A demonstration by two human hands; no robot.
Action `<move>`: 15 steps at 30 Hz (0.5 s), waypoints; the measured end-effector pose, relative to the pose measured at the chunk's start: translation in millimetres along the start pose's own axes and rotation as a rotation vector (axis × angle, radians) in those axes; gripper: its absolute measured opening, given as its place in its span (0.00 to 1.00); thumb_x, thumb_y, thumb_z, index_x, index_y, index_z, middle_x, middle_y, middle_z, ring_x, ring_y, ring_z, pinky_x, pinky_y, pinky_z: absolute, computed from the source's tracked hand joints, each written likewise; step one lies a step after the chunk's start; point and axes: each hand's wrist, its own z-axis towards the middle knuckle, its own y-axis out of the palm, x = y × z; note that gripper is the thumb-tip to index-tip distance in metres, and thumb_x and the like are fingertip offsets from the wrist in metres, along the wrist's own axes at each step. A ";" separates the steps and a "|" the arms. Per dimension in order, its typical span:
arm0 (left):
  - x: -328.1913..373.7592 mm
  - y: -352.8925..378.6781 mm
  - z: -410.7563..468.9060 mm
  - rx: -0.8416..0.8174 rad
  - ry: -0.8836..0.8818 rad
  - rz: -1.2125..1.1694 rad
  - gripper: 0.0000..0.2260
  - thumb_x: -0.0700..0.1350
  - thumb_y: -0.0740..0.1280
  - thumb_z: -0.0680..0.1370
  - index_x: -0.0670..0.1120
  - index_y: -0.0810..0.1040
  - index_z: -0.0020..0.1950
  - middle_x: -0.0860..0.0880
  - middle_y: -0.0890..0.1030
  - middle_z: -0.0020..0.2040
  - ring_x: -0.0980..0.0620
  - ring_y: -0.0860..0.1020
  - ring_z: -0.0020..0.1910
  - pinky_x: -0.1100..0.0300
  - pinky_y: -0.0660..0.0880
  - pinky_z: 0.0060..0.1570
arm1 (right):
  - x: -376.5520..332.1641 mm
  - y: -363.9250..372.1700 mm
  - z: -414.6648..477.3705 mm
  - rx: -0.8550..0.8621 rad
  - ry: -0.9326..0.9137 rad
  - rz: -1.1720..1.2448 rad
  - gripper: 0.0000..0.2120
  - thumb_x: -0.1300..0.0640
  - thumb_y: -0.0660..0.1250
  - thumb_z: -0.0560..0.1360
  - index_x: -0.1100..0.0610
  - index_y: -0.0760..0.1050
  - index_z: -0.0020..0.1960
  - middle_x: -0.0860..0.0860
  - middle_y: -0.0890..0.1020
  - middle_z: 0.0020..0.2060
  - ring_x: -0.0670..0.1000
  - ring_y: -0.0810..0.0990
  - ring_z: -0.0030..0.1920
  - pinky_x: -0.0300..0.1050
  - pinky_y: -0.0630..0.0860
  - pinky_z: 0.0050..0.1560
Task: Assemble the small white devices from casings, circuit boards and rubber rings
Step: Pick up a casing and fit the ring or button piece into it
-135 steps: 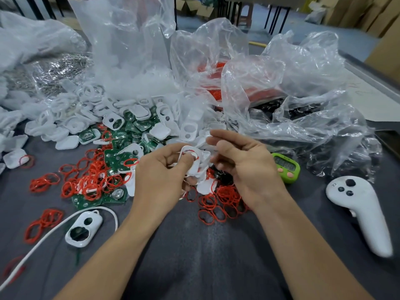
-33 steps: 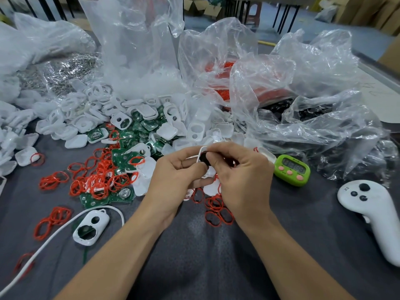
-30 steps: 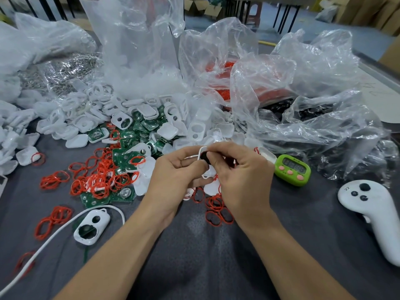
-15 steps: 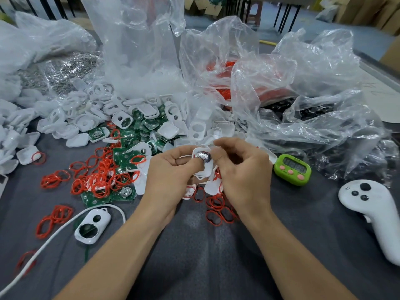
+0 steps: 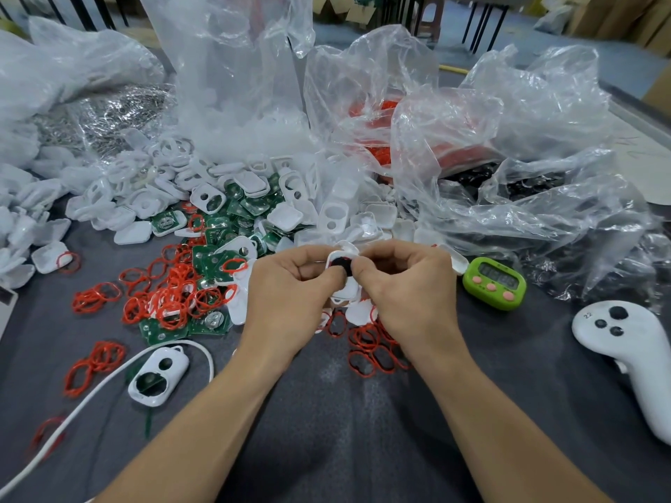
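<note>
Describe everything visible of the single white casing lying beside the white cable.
The lone casing is glossy white plastic, a rounded oblong with two round holes, the larger at its near end, and a small loop at its far end. It lies flat and slantwise on the dark grey cloth, apart from the piles. Something green shows through the larger hole. The white cable curves round its far end; nothing grips it.

Bright, even light from above, so only soft shadows lie between the arms on the grey table (image 5: pixel 508 393). White glare on the clear plastic bags (image 5: pixel 544 114). Wide-angle lens bends the edges; far background w/ slight blur.
</note>
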 end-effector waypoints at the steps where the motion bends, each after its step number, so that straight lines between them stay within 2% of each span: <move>1: 0.3 -0.5 0.6 0.008 -0.015 -0.014 0.13 0.31 0.73 0.74 0.49 0.89 0.42 0.47 0.86 0.34 0.57 0.81 0.29 0.66 0.75 0.29 | -0.1 0.7 -1.0 0.002 0.001 -0.004 0.06 0.59 0.78 0.71 0.51 0.85 0.37 0.43 0.85 0.30 0.41 0.82 0.29 0.34 0.75 0.32; 4: 1.3 -2.8 2.1 0.030 -0.056 -0.027 0.14 0.27 0.71 0.71 0.46 0.88 0.41 0.45 0.85 0.32 0.55 0.79 0.27 0.64 0.74 0.27 | -0.1 4.1 -4.4 -0.004 0.005 -0.012 0.06 0.59 0.78 0.71 0.50 0.84 0.36 0.43 0.84 0.29 0.42 0.81 0.29 0.33 0.73 0.31; 10: 4.7 -2.4 -0.7 0.002 -0.023 0.084 0.13 0.36 0.72 0.76 0.53 0.89 0.41 0.45 0.83 0.30 0.54 0.75 0.27 0.61 0.73 0.26 | 0.5 3.9 -4.9 0.018 -0.014 -0.017 0.07 0.60 0.77 0.70 0.51 0.84 0.36 0.43 0.84 0.28 0.41 0.81 0.28 0.31 0.73 0.31; 15: 6.4 -4.9 0.0 0.014 -0.020 0.106 0.17 0.33 0.72 0.75 0.55 0.89 0.39 0.45 0.84 0.30 0.52 0.77 0.28 0.59 0.75 0.29 | 1.0 5.5 -7.5 0.012 -0.018 -0.019 0.06 0.58 0.78 0.70 0.51 0.84 0.36 0.43 0.84 0.29 0.41 0.81 0.29 0.31 0.73 0.31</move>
